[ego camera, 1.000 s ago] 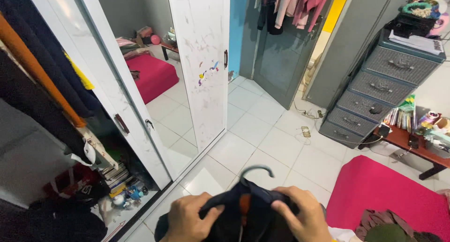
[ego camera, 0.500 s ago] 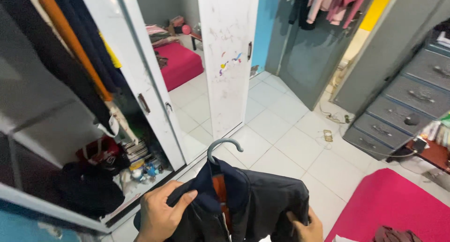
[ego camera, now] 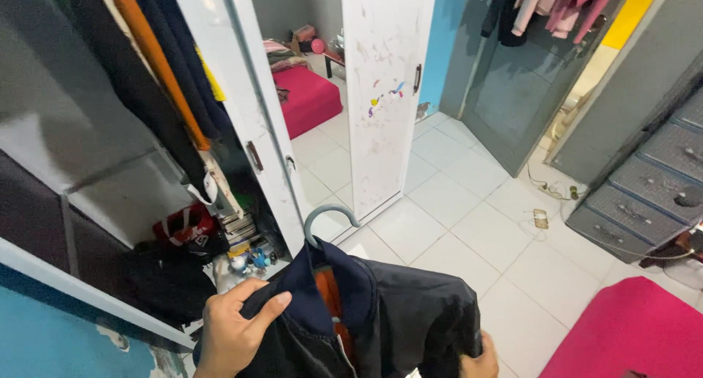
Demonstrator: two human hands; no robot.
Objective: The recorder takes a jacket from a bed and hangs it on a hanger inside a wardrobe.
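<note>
A dark navy jacket (ego camera: 399, 312) with an orange lining hangs on a grey hanger whose hook (ego camera: 327, 217) sticks up above the collar. My left hand (ego camera: 233, 332) grips the jacket's left shoulder near the collar. My right hand (ego camera: 480, 362) holds the jacket's right side low down, with only its fingers showing at the bottom edge. The jacket is held up in front of an open white wardrobe (ego camera: 253, 129).
Inside the wardrobe hang dark and orange clothes (ego camera: 157, 70); books and small items (ego camera: 238, 239) lie at its bottom. A mirrored wardrobe door (ego camera: 384, 92) stands beside it. A grey drawer chest (ego camera: 644, 195) and a pink mat (ego camera: 633, 330) are at the right. Clothes (ego camera: 545, 8) hang on a grey door.
The jacket has come up and unfolded from a bunch between both hands. The view has swung left toward the open wardrobe, and my right hand has dropped to the jacket's lower right side.
</note>
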